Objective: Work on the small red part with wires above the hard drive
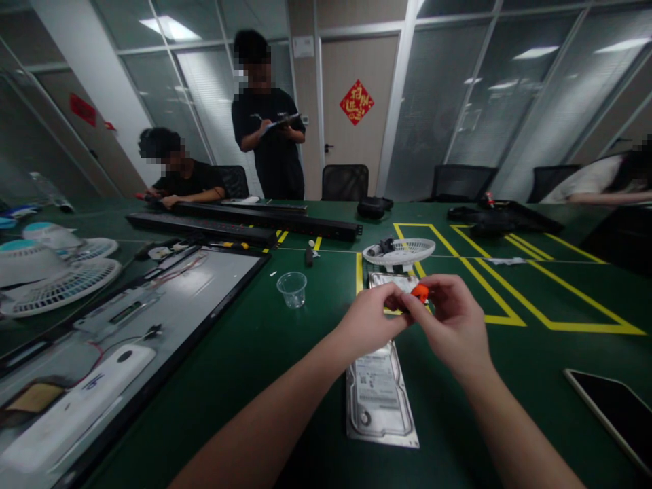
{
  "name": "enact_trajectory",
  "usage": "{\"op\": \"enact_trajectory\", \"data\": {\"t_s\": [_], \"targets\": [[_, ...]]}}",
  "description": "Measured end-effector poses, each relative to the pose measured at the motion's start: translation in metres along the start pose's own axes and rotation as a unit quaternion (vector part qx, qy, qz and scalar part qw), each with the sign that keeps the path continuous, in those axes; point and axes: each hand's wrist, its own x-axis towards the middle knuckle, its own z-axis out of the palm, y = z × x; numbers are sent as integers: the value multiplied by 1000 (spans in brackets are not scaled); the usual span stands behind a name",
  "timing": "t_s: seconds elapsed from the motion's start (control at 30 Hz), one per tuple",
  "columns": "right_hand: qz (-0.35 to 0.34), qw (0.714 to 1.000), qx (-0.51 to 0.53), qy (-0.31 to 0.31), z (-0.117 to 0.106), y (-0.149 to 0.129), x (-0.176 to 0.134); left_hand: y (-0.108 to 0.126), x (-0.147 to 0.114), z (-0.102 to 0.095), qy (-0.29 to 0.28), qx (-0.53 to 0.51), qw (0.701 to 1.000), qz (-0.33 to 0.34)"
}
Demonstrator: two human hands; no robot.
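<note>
My left hand [374, 316] and my right hand [456, 326] meet above the table, fingers closed around a small bright orange object [420, 293]. Its kind is hard to make out, as the fingers cover much of it. Below my hands lies a silver hard drive [379, 397] with a printed label, its far end hidden by my left hand. Another metal drive [379, 279] lies just beyond, partly covered by my fingers. To the left of my hands stands a clear plastic cup [292, 291].
A white fan grille [412, 252] lies behind the drives. On the left are a large opened panel [204, 278], a white power strip [86, 407] and fan parts [61, 285]. Long black bars [265, 221] lie farther back. A phone [611, 414] rests at right. Other people are around the table.
</note>
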Motion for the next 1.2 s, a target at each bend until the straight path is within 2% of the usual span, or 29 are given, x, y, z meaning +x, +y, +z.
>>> {"op": "enact_trajectory", "data": {"t_s": [0.2, 0.43, 0.67, 0.93, 1.13, 1.2], "targets": [[18, 999, 15, -40, -3, -1, -3, 1, 0, -1, -16, 19, 1000, 17], [9, 1000, 1, -7, 0, 0, -2, 0, 0, 0, -10, 15, 1000, 6], [11, 999, 6, -46, -4, 0, -5, 3, 0, -1, -19, 7, 1000, 11], [-6, 1000, 2, -6, 1, 4, -3, 1, 0, 0, 0, 25, 1000, 8], [5, 999, 13, -44, -2, 1, -4, 2, 0, 0, -19, 16, 1000, 13], [8, 999, 8, -38, -2, 1, -4, 2, 0, 1, -11, 17, 1000, 12]]}}
